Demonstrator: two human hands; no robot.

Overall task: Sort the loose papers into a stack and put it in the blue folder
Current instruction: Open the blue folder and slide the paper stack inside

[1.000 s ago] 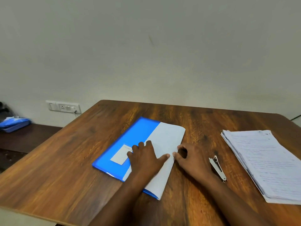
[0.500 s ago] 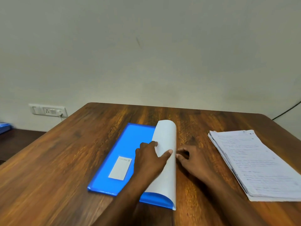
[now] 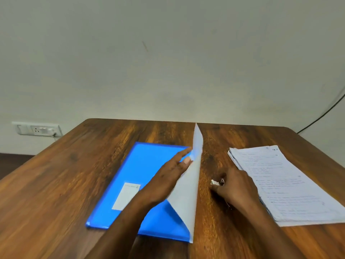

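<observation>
Change: the white flap (image 3: 188,193) I saw lying flat on the blue folder (image 3: 141,174) now stands upright, so the folder is opening.
Left hand (image 3: 168,178): straight fingers pushing the flap.
Right hand (image 3: 233,186): curled round a stapler (image 3: 217,182).
Paper stack (image 3: 283,184): right, outside the folder.

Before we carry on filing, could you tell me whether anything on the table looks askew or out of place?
Nothing looks damaged or spilled. The paper stack lies slightly fanned at its left edge, outside the blue folder, whose white flap the left hand lifts upright.
</observation>
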